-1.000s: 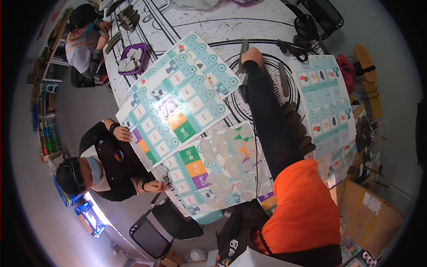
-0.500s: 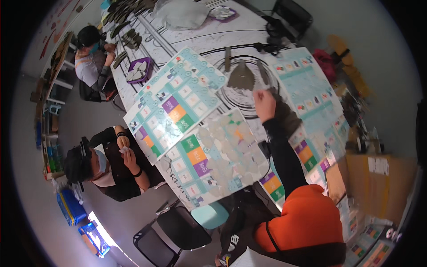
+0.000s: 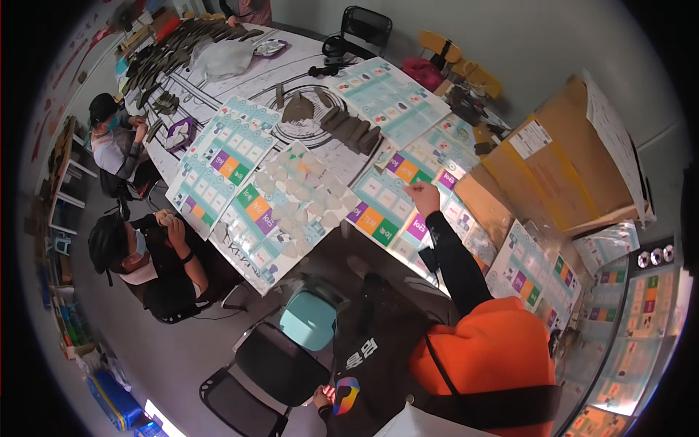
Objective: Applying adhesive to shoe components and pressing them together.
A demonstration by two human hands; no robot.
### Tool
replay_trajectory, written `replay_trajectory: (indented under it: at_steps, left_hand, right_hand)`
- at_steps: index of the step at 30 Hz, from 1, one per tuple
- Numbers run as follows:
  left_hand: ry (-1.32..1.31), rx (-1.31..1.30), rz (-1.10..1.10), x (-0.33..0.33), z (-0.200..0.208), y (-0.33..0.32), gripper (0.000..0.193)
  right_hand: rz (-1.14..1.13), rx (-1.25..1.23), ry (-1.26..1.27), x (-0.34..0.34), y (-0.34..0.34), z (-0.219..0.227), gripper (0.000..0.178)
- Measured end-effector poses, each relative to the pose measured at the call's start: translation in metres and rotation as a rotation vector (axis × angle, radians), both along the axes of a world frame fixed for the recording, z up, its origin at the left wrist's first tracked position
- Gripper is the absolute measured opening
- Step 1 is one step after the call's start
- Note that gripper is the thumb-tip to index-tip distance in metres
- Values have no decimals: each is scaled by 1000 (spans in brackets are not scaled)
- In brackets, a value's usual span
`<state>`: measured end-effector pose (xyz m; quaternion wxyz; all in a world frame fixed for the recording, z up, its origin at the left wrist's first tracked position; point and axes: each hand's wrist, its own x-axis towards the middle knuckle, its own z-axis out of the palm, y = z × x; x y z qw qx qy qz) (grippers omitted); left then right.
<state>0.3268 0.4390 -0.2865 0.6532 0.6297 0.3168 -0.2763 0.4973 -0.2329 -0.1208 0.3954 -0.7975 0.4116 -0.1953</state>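
My right hand [image 3: 424, 198], at the end of a black sleeve, is raised over the teal printed sheets [image 3: 386, 197] on the right part of the table. Its thumb and fingertips are pinched together; anything between them is too small to make out. Low in the picture my left hand [image 3: 324, 397] hangs beside a black folding chair [image 3: 282, 363], its fingers partly hidden and small. Beyond the right hand lies a row of dark grey-brown flat pieces [image 3: 351, 131], with a wider, pointed dark piece [image 3: 297, 109] on the table's circular line pattern.
Thin pale pieces [image 3: 300, 186] cover a printed sheet. A large cardboard box [image 3: 557, 156] stands at the right. Two seated people [image 3: 156, 262] [image 3: 116, 138] work along the left side. A purple tray [image 3: 179, 135] and a clear plastic bag [image 3: 227, 58] sit farther along. A teal-seated chair [image 3: 309, 319] stands near me.
The view has swung to the right. My right hand has left the dark pieces for the printed sheets, uncovering the row of pieces. My left hand now shows beside the black chair.
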Motion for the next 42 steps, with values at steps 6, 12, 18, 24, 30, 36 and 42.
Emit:
replay_trajectory:
  at_steps: [6,12,18,24,30,36,42]
  left_hand:
    - [12,29,2,-24,20,-1,28]
    - [33,60,51,-21,33,-39,27]
    - [89,116,131,-34,41,-70,26]
    - [163,135,169,-50,21,-95,26]
    - [187,71,250,-60,15,-100,23]
    - [201,174,137,-60,20,-107,21]
    - [281,51,279,-57,35,-92,20]
  right_hand:
    - [-78,271,-263,35,-54,-26,28]
    - [-77,217,-154,107,-115,-58,37]
    - [-10,99,66,193,-147,-77,37]
    - [67,68,297,239,-179,-100,62]
    - [140,-45,431,256,-171,-100,64]
    - [95,-20,256,251,-150,-95,47]
    - [94,-15,199,263,-124,-93,43]
